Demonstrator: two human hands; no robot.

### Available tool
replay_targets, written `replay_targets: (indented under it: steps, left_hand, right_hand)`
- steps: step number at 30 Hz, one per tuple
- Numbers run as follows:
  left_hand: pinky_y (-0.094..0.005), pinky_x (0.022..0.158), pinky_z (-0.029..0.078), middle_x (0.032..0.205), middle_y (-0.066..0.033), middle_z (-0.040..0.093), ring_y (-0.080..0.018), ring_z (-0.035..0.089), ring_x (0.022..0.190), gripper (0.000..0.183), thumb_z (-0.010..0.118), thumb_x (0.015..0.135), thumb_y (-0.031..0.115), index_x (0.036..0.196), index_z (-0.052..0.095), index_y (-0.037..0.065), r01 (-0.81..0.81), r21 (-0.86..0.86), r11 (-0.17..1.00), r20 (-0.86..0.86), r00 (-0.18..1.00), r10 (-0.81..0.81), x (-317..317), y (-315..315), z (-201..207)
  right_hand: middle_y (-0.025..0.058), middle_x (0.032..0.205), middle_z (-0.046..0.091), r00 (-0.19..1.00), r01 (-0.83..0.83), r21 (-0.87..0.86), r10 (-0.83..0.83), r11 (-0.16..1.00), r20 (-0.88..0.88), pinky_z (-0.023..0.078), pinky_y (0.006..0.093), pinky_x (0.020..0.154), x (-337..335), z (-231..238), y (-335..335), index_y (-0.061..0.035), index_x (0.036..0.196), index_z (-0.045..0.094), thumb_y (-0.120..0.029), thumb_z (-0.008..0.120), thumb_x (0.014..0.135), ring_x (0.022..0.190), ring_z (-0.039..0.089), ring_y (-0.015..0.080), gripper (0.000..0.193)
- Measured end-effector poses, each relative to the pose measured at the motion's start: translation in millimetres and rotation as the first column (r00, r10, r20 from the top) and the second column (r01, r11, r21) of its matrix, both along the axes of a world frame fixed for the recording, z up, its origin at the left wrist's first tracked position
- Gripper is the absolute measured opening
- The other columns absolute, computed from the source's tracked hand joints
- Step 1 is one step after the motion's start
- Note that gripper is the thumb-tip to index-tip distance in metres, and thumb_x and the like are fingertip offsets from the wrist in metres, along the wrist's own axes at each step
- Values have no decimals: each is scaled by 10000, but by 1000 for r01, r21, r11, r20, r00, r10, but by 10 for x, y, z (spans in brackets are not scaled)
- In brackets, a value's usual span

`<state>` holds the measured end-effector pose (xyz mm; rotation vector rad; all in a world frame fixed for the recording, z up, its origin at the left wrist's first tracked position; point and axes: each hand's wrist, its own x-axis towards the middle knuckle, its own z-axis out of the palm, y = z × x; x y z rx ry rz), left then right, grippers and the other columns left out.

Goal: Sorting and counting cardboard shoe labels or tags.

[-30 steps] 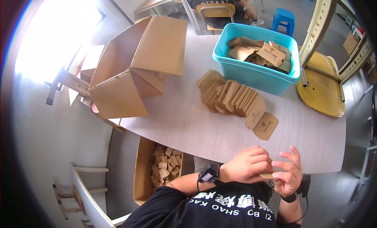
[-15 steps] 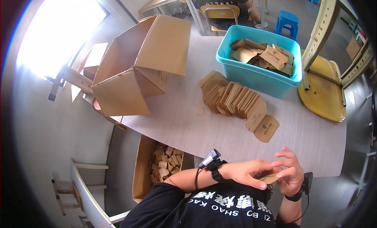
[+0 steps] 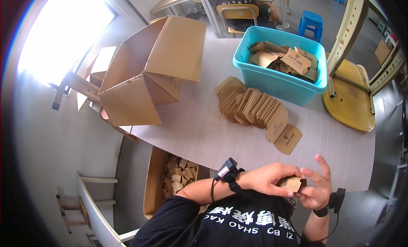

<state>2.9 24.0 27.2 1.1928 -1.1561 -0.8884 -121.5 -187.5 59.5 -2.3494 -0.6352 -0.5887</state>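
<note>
A small brown kraft pillow box (image 3: 291, 184) is held close to my chest, over the table's near edge. Its end facing my right hand gapes dark. My left hand (image 3: 270, 179) grips it, thumb along the near side and fingers over the top. Fingers of my right hand (image 3: 318, 188) touch the gaping end, with the index finger raised. Beyond my hands, a fanned row of flat kraft box blanks (image 3: 255, 104) lies on the table, and one printed blank (image 3: 288, 139) rests apart at its near end.
A turquoise bin (image 3: 272, 83) of kraft boxes stands at the back right. An opened large carton (image 3: 131, 77) sits at the left. Below the table's edge, another carton (image 3: 154, 183) contains many small boxes. Rubber bands (image 3: 216, 118) lie beside the blanks. A person sits beyond the table.
The kraft piece has gone from looking flattened to a bulged box with a gaping end. My right index finger has lifted, and both hands have shifted slightly.
</note>
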Motion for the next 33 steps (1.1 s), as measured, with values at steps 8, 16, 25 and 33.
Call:
replay_targets:
  steps: [8, 16, 25, 33]
  left_hand:
    - [-338, 691, 521, 873, -84, 705, -216, 668, 768, 574, 874, 804, 383, 1170, 667, -7, 232, 3, 973, 32, 972, -232, 255, -89, 6]
    - [-300, 814, 538, 1036, -54, 737, -136, 666, 930, 420, 790, 933, 312, 1211, 680, 17, 87, 40, 995, -253, 965, -74, 237, -107, -121]
    - [-325, 871, 524, 1103, -70, 723, -159, 657, 999, 575, 873, 840, 352, 1255, 670, 10, 22, -49, 999, -180, 983, -31, 236, -107, -174]
    - [-342, 843, 542, 1140, -108, 711, -223, 681, 978, 665, 903, 793, 351, 1303, 648, 9, -58, -29, 998, 41, 997, 59, 209, -106, -64]
  right_hand:
    - [90, 1332, 674, 994, -97, 137, 104, 986, -45, 413, 597, 1104, 151, -102, 27, -163, 872, 663, -372, 749, 915, 1390, 442, 519, 231]
    - [259, 1582, 361, 866, 139, 923, 408, 359, -288, 314, 439, 1189, 187, -375, 280, -103, 1593, 226, -673, 498, 994, 1413, 441, 310, 870]
    - [251, 1550, 414, 746, 274, 947, 584, 167, -319, 371, 410, 1162, 261, -330, 391, -55, 1531, 356, -525, 683, 947, 1378, 479, 283, 818]
    - [220, 1559, 396, 729, 281, 959, 660, -47, -181, 399, 419, 1155, 269, -361, 385, -105, 1423, 428, -364, 817, 869, 1396, 463, 288, 725]
